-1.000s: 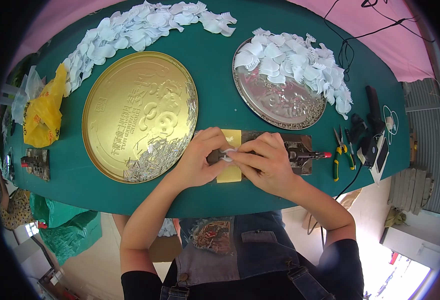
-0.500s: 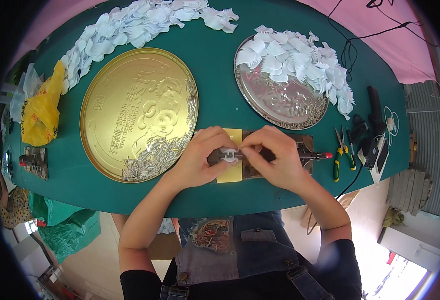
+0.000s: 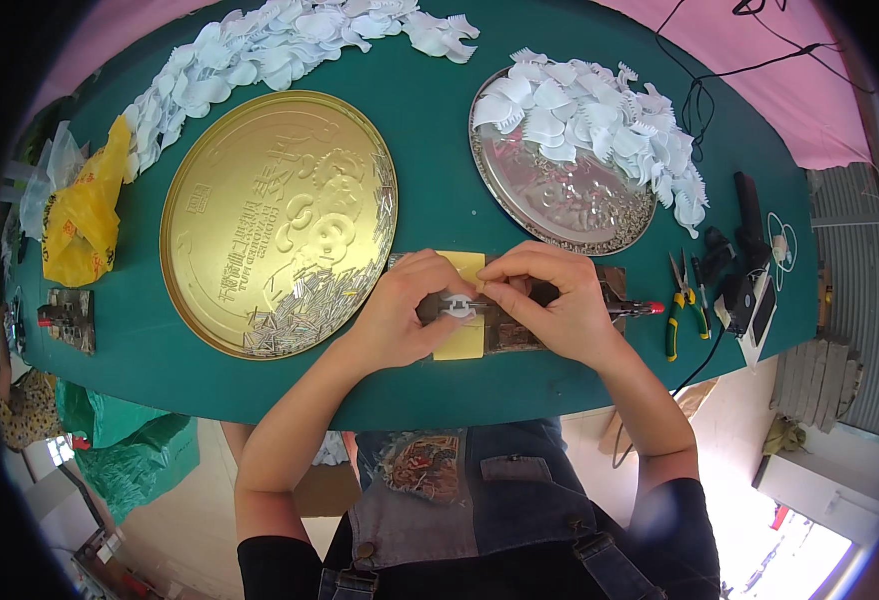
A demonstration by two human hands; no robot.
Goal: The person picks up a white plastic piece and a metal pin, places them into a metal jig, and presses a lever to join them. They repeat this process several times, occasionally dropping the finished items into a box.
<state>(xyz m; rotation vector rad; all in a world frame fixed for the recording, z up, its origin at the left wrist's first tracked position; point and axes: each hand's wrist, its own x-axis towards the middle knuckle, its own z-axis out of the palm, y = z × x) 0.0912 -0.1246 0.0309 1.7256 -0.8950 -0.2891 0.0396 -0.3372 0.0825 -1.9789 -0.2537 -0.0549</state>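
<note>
My left hand (image 3: 407, 308) is closed around a small white toothed plastic piece (image 3: 457, 306), which looks like part of a claw hair clip. This piece sits over a yellow pad (image 3: 458, 345) on a dark block-like jig (image 3: 508, 336). Just to the right, my right hand (image 3: 556, 300) pinches thumb and forefinger together by the piece's edge; whatever is between the fingertips is too small to make out. A metal clamp with a red tip (image 3: 650, 309) sticks out of the jig beyond my right hand.
Left of the jig lies a round gold tray (image 3: 250, 220) with loose metal pins (image 3: 300, 318). A silver tray (image 3: 550, 205) holds white toothed pieces (image 3: 585, 115) and small metal parts. More white pieces (image 3: 280, 50) line the far edge. Yellow-green pliers (image 3: 682, 305) and a second jig (image 3: 68, 320) lie at the sides.
My right hand has shifted slightly up and left, its fingertips still at the white piece. My left hand keeps its hold, and the piece is a little more covered.
</note>
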